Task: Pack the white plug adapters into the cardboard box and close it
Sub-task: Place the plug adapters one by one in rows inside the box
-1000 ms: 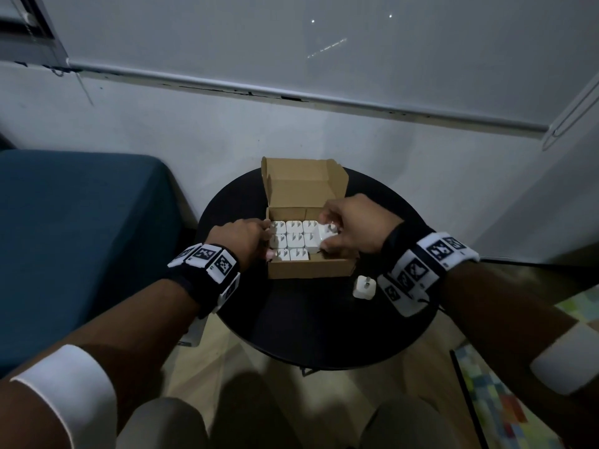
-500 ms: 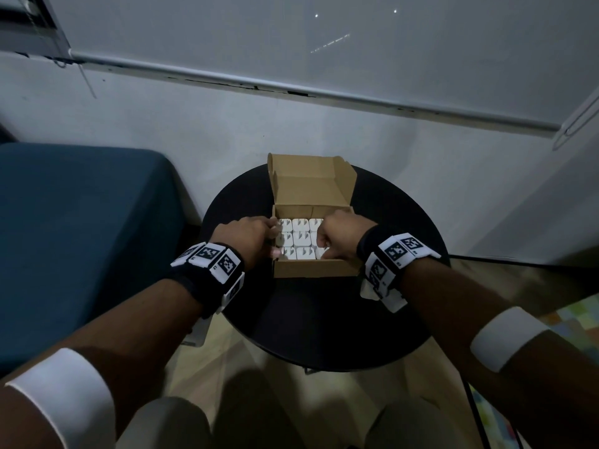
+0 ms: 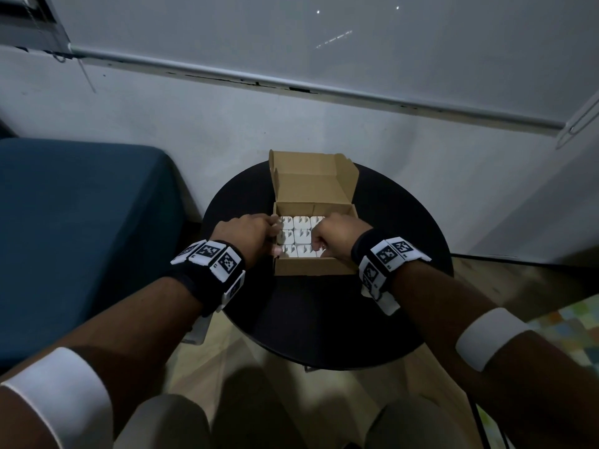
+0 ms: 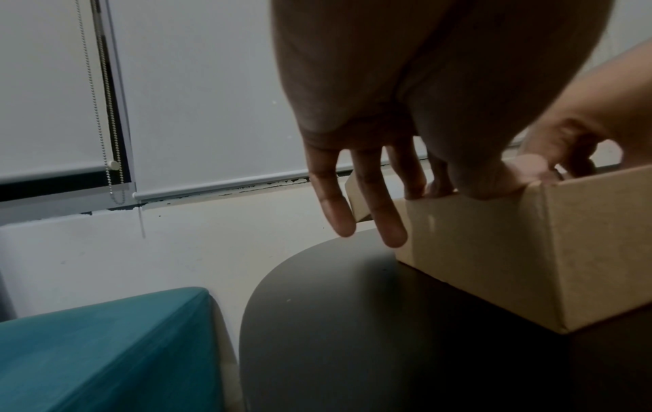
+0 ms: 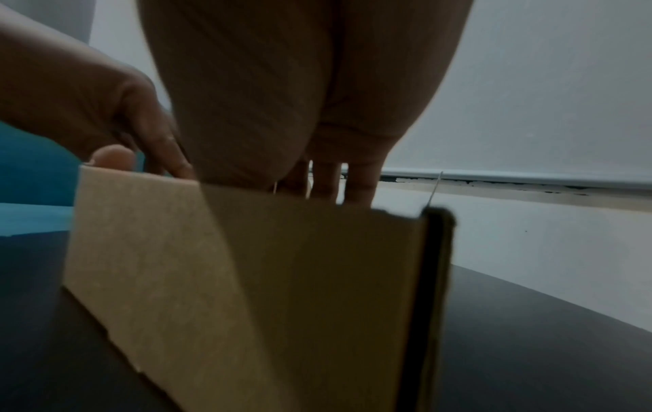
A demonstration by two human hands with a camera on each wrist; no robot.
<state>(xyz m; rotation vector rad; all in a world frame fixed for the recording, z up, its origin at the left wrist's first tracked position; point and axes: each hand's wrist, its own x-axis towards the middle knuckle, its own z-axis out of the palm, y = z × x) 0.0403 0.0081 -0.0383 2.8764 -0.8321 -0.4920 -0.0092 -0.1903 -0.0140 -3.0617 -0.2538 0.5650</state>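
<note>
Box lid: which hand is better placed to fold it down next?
Probably left. The left hand rests on the left wall of the box and holds nothing; the right hand reaches inside among the adapters. The lid stands open.

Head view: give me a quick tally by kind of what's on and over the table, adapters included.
Adapters: 7 showing in the box, more may lie hidden under the hands
Box: 1, lid open
Table: 1
Hands: 2, left hand and right hand, both at the box
Total: 11
</note>
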